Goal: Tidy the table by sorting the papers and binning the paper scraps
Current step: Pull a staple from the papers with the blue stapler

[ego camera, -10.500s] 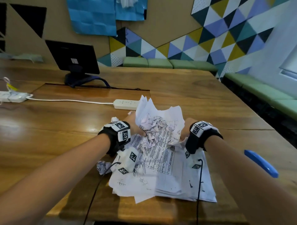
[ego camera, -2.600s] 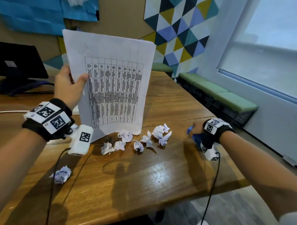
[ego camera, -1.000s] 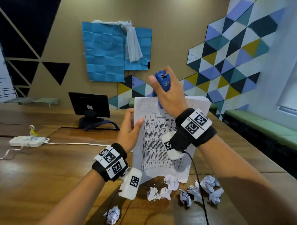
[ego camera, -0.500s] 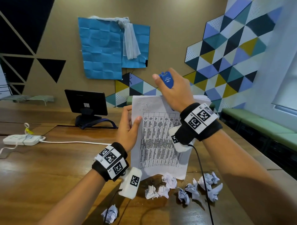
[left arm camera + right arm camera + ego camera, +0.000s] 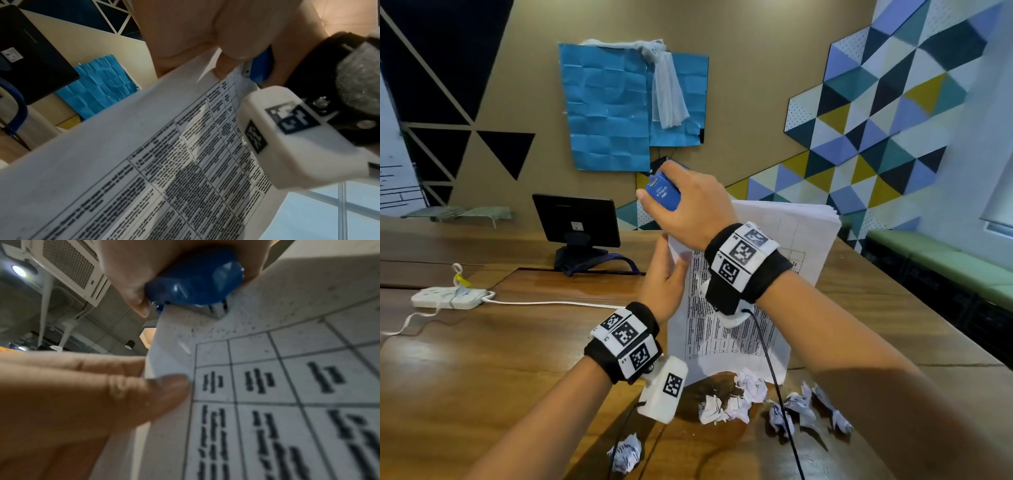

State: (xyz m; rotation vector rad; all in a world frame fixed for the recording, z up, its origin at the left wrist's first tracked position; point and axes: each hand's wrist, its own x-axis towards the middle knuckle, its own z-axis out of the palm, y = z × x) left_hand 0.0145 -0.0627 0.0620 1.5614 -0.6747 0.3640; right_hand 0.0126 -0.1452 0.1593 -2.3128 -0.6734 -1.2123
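Observation:
A stack of printed papers [image 5: 801, 240] with tables stands upright above the wooden table [image 5: 482, 359]. My left hand [image 5: 666, 274] pinches the stack's left edge, thumb on the front sheet [image 5: 287, 402]. My right hand [image 5: 688, 205] grips a blue stapler [image 5: 663, 193] at the stack's top left corner; the stapler [image 5: 195, 283] sits over the corner of the paper. The same papers [image 5: 164, 162] fill the left wrist view, with the stapler [image 5: 261, 65] at their top. Several crumpled paper scraps [image 5: 750, 394] lie on the table below the stack, and one more scrap [image 5: 625, 457] lies near the front edge.
A black monitor [image 5: 575, 222] stands at the back of the table. A white power strip [image 5: 448, 298] with its cable lies to the left. Green benches [image 5: 928, 257] run along the right wall. Blue paper sheets [image 5: 619, 109] hang on the far wall.
My right hand has brought the blue stapler down and left onto the top left corner of the stack. The left hand keeps its hold on the papers.

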